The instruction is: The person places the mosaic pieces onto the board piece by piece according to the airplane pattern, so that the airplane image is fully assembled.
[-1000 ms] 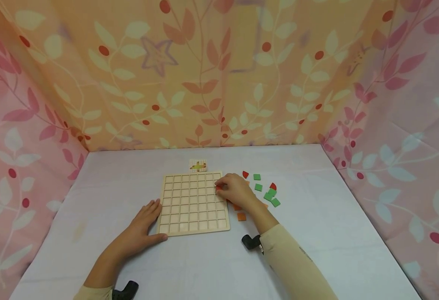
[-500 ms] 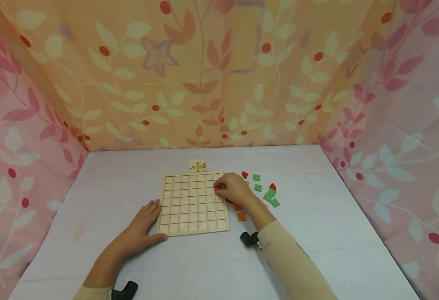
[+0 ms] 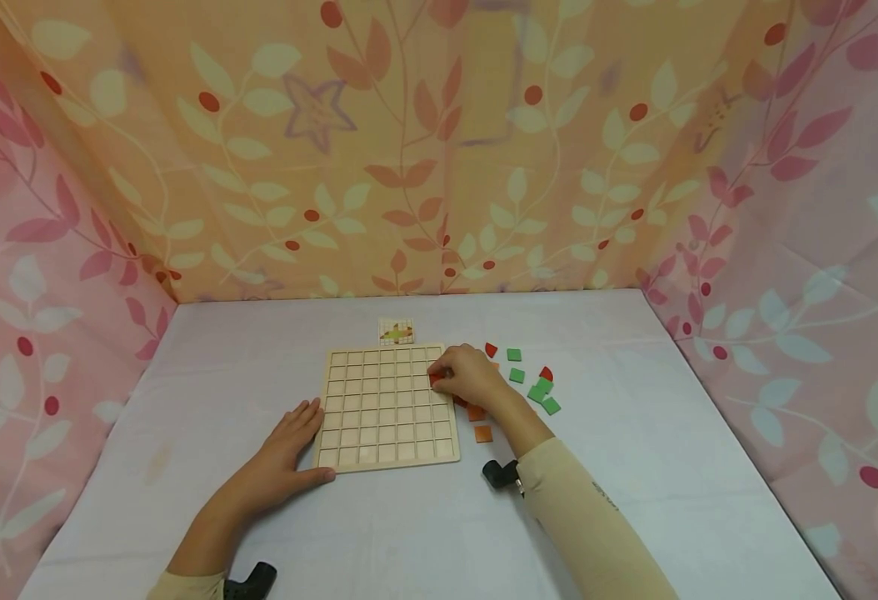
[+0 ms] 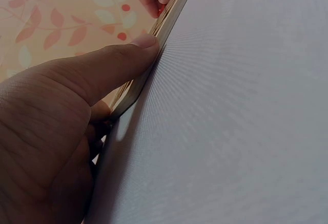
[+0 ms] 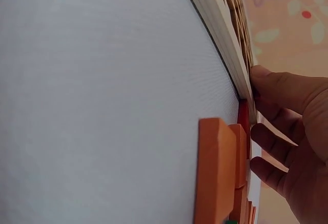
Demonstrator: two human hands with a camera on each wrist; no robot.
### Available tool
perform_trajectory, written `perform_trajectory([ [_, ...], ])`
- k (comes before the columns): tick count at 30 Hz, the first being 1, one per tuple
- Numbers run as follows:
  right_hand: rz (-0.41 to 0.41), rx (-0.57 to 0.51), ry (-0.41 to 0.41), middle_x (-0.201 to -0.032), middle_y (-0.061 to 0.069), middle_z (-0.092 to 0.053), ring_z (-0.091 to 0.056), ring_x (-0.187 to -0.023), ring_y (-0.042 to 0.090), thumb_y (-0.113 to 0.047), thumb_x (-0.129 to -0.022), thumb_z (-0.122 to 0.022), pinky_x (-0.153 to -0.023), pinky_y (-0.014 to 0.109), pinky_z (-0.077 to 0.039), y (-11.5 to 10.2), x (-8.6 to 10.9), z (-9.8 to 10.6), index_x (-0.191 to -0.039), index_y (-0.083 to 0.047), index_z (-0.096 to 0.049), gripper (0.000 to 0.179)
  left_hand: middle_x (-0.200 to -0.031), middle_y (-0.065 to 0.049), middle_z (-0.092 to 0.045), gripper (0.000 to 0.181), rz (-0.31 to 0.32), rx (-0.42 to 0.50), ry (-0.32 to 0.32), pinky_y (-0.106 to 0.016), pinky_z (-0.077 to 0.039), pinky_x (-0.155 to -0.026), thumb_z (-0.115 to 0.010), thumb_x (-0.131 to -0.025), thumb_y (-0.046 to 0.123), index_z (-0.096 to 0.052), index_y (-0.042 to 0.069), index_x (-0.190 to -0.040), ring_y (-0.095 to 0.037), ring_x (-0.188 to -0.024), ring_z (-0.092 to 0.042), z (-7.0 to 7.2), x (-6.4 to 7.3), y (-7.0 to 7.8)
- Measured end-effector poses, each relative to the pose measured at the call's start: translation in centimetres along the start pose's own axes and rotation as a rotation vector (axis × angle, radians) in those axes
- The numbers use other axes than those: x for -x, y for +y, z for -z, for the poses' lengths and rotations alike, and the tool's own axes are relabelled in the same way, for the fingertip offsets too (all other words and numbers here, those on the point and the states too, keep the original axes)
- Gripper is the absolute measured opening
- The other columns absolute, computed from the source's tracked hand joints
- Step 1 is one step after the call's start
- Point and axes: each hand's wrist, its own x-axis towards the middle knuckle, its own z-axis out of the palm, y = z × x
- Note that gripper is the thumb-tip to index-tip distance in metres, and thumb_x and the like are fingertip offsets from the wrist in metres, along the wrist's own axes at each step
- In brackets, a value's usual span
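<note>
My right hand (image 3: 471,379) is over the right side of the wooden grid board (image 3: 388,409), thumb and fingertips pinching a small red tile (image 3: 435,379) at a cell of the right-hand column. The fingers hide part of the tile; a bit of red also shows under that hand in the left wrist view. My left hand (image 3: 286,452) rests against the board's near left corner, fingers extended along the left side and thumb on the front edge. In the left wrist view the thumb (image 4: 120,62) touches the board's rim (image 4: 177,19).
Right of the board lie several green tiles (image 3: 537,392), orange tiles (image 3: 483,433) and red rounded tiles (image 3: 491,350), some partly under the right forearm. A small pattern card (image 3: 396,332) sits behind the board. Patterned curtains (image 3: 439,150) enclose the white table (image 3: 634,467).
The right hand shifts only slightly at the same right-column spot, and more of the red tile shows. My left hand stays at the board's corner.
</note>
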Motion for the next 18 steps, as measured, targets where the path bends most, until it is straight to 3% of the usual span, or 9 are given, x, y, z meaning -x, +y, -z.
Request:
perform_trajectory([
  [8, 0.015, 0.028, 0.0, -0.109, -0.007, -0.071, -0.056, -0.098, 0.014, -0.031, -0.088, -0.082, -0.086, 0.033, -0.048, -0.04, 0.1, -0.08, -0.117, -0.023, -0.08, 0.03, -0.171, -0.013, -0.017, 0.11, -0.002, 0.01, -0.004, -0.027, 0.005, -0.127, -0.08, -0.081, 0.059, -0.029, 0.002, -0.16, -0.036, -0.159, -0.009, 0.12, -0.06, 0.03],
  [18, 0.028, 0.073, 0.044, -0.11, -0.004, -0.072, -0.06, -0.104, 0.018, -0.027, -0.089, -0.081, -0.091, 0.036, -0.05, -0.82, 0.75, 0.46, -0.118, -0.02, -0.079, 0.029, -0.172, -0.011, -0.016, 0.111, 0.005, 0.011, -0.003, -0.029, 0.004, -0.128, -0.079, -0.081, 0.061, -0.029, 0.002, -0.161, -0.035, -0.159, -0.009, -0.11, 0.02, -0.07],
])
